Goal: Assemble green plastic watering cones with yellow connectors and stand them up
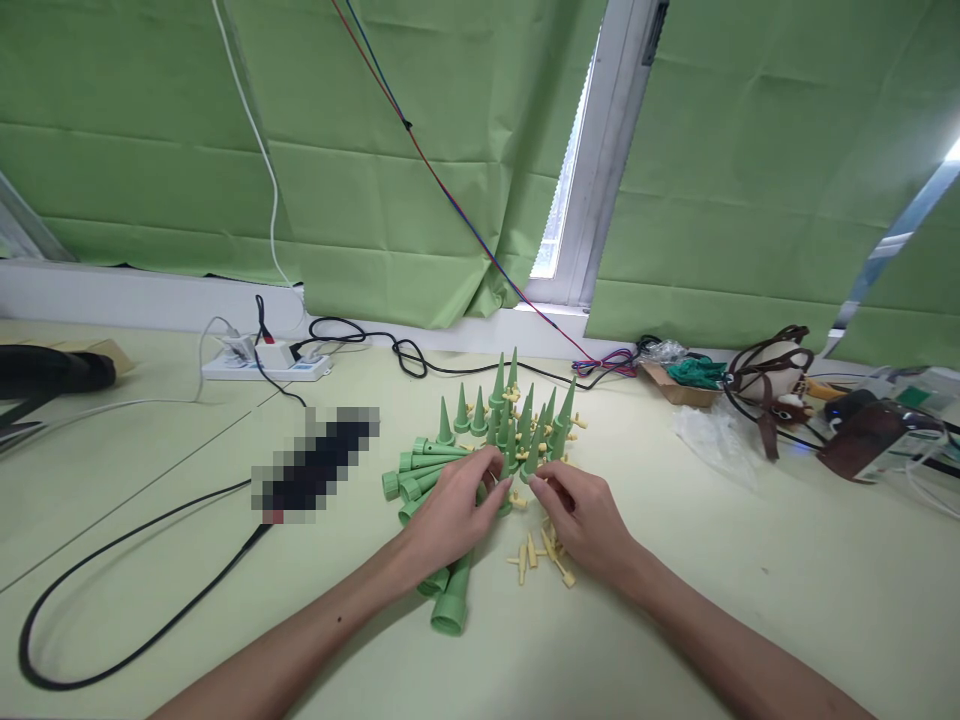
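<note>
Several pointed green plastic cones with round bases stand in a cluster on the table, one green cone (445,422) at its left edge. My left hand (457,505) is closed, thumb and fingers around a green cone (505,494) at the front of the cluster. My right hand (589,515) has its fingers pinched beside another cone's base; what they hold, if anything, is hidden. Green ribbed-end tubes (450,610) lie under and left of my left hand, partly covered by it. Small yellow valve-like pieces (531,550) lie loose in front of my right hand and among the cones.
A pixelated dark object (315,465) with a looping black cable (97,680) lies to the left. Behind it sits a white power strip (270,366). Toward the back right are a cardboard box (679,385), plastic wrap (709,435) and a brown bag (772,375). Green curtains (405,200) hang behind.
</note>
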`<state>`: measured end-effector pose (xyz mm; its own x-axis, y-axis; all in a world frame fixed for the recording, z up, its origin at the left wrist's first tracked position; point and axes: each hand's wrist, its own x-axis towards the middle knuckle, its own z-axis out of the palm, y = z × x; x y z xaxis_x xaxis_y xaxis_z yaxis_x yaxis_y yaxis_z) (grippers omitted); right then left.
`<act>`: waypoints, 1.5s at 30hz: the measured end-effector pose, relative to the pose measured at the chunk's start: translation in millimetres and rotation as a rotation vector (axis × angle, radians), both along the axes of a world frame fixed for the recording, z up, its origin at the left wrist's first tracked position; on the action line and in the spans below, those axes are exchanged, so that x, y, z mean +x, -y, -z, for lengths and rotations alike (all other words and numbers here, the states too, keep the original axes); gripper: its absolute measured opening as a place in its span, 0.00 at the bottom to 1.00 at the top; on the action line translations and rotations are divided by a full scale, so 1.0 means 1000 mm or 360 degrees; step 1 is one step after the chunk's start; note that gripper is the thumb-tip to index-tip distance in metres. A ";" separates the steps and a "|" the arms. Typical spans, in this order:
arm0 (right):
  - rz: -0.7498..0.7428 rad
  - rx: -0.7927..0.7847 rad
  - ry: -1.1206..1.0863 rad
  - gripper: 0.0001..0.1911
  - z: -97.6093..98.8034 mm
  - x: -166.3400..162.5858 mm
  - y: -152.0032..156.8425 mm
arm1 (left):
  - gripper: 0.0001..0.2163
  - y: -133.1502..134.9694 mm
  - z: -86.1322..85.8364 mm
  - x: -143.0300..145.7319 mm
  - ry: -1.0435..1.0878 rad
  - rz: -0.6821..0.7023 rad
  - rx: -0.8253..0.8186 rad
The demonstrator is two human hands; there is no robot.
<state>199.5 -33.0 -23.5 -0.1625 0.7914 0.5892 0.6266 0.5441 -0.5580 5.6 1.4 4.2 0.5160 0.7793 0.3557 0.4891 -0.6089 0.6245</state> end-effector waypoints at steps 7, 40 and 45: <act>-0.0023 0.0082 0.0070 0.12 0.000 -0.001 0.001 | 0.05 -0.001 0.000 0.000 -0.0015 -0.0004 0.0044; -0.0153 -0.0262 0.0584 0.07 -0.019 0.036 -0.011 | 0.07 0.005 0.003 -0.004 -0.0131 0.0377 0.0656; -0.0216 -0.0337 0.0720 0.06 -0.022 0.041 -0.011 | 0.07 0.006 0.003 -0.004 -0.0134 0.0381 0.0671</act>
<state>240.4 -22.2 -2.0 -0.4737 0.8397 0.2655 0.7622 0.5419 -0.3540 2.0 -4.4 1.2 0.7036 0.4322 0.5640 0.3425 -0.9017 0.2638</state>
